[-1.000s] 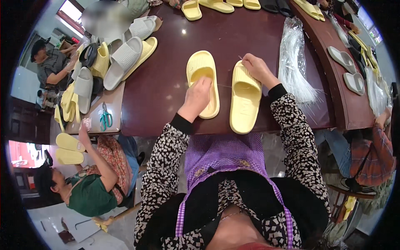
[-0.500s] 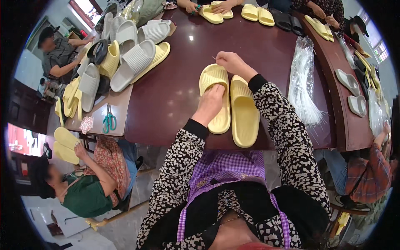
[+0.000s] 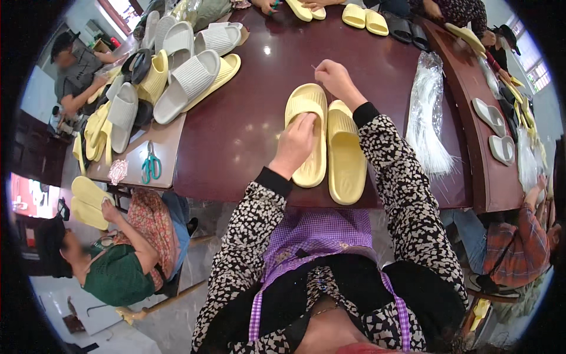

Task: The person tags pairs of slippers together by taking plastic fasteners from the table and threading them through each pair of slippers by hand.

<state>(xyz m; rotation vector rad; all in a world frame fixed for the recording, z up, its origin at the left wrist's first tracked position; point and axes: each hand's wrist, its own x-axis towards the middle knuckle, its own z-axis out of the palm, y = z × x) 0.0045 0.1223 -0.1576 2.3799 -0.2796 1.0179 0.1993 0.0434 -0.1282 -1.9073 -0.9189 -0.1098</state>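
Note:
A pair of pale yellow ribbed slide slippers lies at the near edge of the table, toes pointing away from me. My left hand (image 3: 296, 143) is closed at the strap edge of the left slipper (image 3: 311, 171), its fingertips partly hidden. Just beyond the toes, my right hand (image 3: 337, 81) is raised in a pinch, and a thin pale strand (image 3: 313, 66) pokes out from its fingers. The right slipper (image 3: 346, 183) rests beside the left one, untouched, below my right wrist.
To the right lies a clear bag of white plastic strands (image 3: 425, 127). Grey and yellow slippers (image 3: 187, 85) are heaped at the left, near green-handled scissors (image 3: 151, 163) on a side table. Co-workers sit around; one at the left holds yellow slippers (image 3: 88, 202).
My right hand has moved a little up and away from the slippers. The left hand's fingers have drawn back from inside the strap opening onto the strap edge.

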